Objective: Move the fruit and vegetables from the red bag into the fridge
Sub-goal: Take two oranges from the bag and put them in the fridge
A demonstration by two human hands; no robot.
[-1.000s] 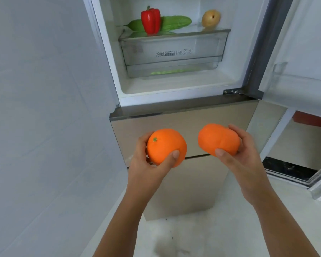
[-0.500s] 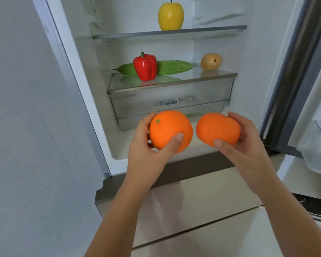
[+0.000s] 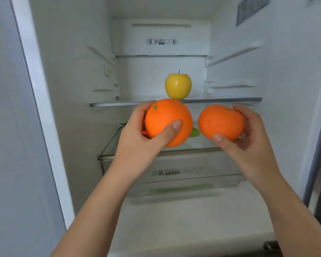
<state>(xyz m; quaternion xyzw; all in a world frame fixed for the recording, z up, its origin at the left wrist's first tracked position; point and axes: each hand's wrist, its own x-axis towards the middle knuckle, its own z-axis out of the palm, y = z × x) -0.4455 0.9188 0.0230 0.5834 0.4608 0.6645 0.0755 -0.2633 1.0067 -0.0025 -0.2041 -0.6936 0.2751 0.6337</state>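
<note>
Closest to me, both bare forearms reach up from the bottom edge into the open fridge, above its smooth white floor. My left hand grips the round orange: the thumb lies across its front and the fingers curl round its left side. This fruit is nearly a ball with a finely pebbled, matte skin, and its small green stem scar faces up and to the left, towards me. My right hand cups the flatter orange from the right and from below, with the thumb tip pressed on its lower front. This one is squat and slightly lumpy. Its long axis runs left to right and its stem end points up. The two fruits are held side by side in the air, close but apart, in front of the middle of the compartment.

Below and behind them is a translucent plastic drawer with a blurred printed label, topped by a glass cover. On that cover, mostly hidden by the fruit, I see a green vegetable and a red sliver. I cannot tell their shapes.

Farther back, an upper shelf with a grey metal front edge carries a glossy yellow apple. It stands upright near the shelf's middle, stalk up. Behind it is the ribbed white back panel.
</note>
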